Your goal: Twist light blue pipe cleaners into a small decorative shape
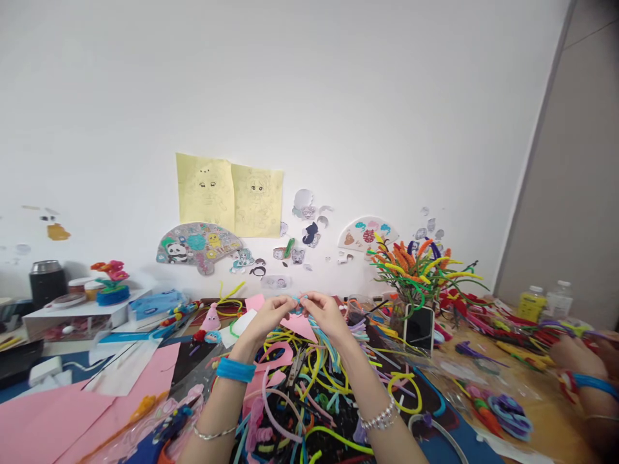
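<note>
Above the middle of the cluttered table, my left hand (275, 314) and my right hand (323, 312) meet fingertip to fingertip. Both are closed in a pinch on a small light-blue pipe cleaner piece (296, 305), with a touch of pink at its top. Fingers cover much of it, so its exact shape is hidden. Below my right hand lies a bundle of pale-blue pipe cleaners (331, 348). Yellow pipe cleaners (316, 374) curl beneath both forearms, among many other coloured ones. A pink paper sheet (303, 327) shows between my wrists.
At right stands a vase of pipe cleaner flowers (420, 270), with a phone (418, 330) leaning before it. Another person's hand (578, 357) is at the far right, near two bottles. Pink paper (58, 412) and a white drawer box (72, 319) occupy the left.
</note>
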A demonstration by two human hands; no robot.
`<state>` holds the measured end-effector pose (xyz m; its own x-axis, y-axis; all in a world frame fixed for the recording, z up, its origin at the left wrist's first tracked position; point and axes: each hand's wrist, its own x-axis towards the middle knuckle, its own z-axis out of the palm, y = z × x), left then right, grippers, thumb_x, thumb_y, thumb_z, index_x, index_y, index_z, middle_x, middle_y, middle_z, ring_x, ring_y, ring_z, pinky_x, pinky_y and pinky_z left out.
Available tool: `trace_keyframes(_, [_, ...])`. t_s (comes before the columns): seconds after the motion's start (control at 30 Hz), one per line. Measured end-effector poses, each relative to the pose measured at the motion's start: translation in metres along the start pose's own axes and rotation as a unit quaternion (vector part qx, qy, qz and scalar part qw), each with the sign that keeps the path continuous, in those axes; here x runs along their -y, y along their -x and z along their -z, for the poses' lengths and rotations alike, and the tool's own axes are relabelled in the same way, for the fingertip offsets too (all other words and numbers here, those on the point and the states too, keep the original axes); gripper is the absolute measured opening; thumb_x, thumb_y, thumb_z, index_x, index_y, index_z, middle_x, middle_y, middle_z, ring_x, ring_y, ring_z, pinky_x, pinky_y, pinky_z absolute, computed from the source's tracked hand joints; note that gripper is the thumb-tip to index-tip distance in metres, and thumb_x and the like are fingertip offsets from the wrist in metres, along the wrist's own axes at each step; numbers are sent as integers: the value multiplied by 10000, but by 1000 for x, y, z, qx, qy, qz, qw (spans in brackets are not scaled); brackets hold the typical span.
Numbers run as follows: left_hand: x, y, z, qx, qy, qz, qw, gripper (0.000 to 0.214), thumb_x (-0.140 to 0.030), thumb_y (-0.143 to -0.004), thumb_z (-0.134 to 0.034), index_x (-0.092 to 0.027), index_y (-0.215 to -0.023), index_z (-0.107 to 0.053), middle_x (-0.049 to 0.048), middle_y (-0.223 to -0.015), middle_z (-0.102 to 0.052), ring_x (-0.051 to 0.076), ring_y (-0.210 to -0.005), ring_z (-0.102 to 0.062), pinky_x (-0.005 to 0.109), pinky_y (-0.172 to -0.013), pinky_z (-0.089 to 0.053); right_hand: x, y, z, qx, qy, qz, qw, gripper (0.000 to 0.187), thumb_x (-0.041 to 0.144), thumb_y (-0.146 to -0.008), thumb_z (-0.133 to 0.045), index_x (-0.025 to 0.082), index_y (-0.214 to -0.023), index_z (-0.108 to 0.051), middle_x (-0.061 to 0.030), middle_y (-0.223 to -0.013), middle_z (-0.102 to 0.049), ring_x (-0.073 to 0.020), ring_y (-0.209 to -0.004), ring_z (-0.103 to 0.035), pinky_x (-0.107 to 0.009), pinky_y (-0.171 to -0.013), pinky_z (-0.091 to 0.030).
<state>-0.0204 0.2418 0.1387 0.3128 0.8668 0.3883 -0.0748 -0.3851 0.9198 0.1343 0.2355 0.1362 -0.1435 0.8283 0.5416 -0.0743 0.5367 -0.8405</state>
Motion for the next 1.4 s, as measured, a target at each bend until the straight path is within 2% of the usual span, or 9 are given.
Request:
trace_keyframes(0.27, [5, -2, -5, 52, 107, 28, 992, 304, -460, -743, -630, -172, -644, -629, 33, -690, -567, 142, -636, -477, 273, -594, -379, 3, 1, 2, 39, 43, 28, 998, 144, 324, -773, -614, 192, -815, -655, 9, -701, -623, -132, -640, -558, -253, -630, -447])
trace_keyframes(0.57, [11, -2, -2, 69, 63, 22, 995, 253, -408, -721, -641, -172, -631, -618, 37, -698, -578, 151, -658, -490, 293, -623, -406, 4, 1, 4, 53, 100, 30, 993, 148, 275, -772, -574, 184, -817, -681, -4, -729, -645, -126, -613, -547, -249, -611, -441])
trace_keyframes(0.67, [13, -5, -4, 41, 13, 2, 999, 207, -341, -717, -608, -155, -628, -598, 9, -645, -541, 129, -604, -462, 275, -597, -393, 2, 1, 6, 46, 122, 40, 991, 156, 257, -776, -562, 175, -818, -689, -7, -723, -647, -127, -615, -547, -244, -602, -438])
trace_keyframes(0.77, [12, -8, -4, -9, -54, -46, 997, 157, -283, -708, -606, -153, -620, -592, -3, -646, -515, 135, -625, -464, 269, -609, -382, -1, 0, 7, 30, 143, 49, 988, 173, 249, -794, -544, 171, -833, -693, -14, -718, -657, -132, -612, -559, -242, -593, -447])
trace_keyframes(0.93, [10, -6, -7, -140, -153, -155, 966, 61, -189, -645, -654, -186, -634, -594, 4, -794, -473, 187, -827, -460, 318, -810, -367, -7, 0, 2, -23, 187, 79, 979, 159, 239, -810, -540, 175, -840, -683, -27, -737, -672, -151, -639, -599, -254, -609, -474])
trace_keyframes(1.07, [13, -4, -12, -182, -186, -182, 948, 24, -204, -666, -643, -201, -672, -620, 12, -801, -470, 208, -848, -449, 341, -850, -351, -7, 2, -5, -75, 223, 119, 965, 135, 216, -808, -555, 182, -839, -682, -47, -842, -684, -164, -714, -623, -275, -687, -490])
trace_keyframes(1.2, [15, -8, -12, -171, -173, -149, 958, 98, -251, -698, -632, -188, -624, -635, 18, -745, -512, 203, -809, -485, 325, -799, -376, -7, 4, -7, -92, 253, 158, 950, 130, 186, -809, -556, 186, -837, -683, -43, -817, -667, -167, -714, -608, -284, -699, -481])
trace_keyframes(1.4, [16, -11, -2, -103, -77, -30, 991, 293, -418, -762, -591, -148, -725, -700, 51, -708, -646, 166, -662, -560, 269, -603, -416, -8, 3, -3, -83, 270, 201, 938, 154, 149, -826, -541, 201, -849, -683, -42, -849, -668, -179, -802, -611, -296, -755, -468])
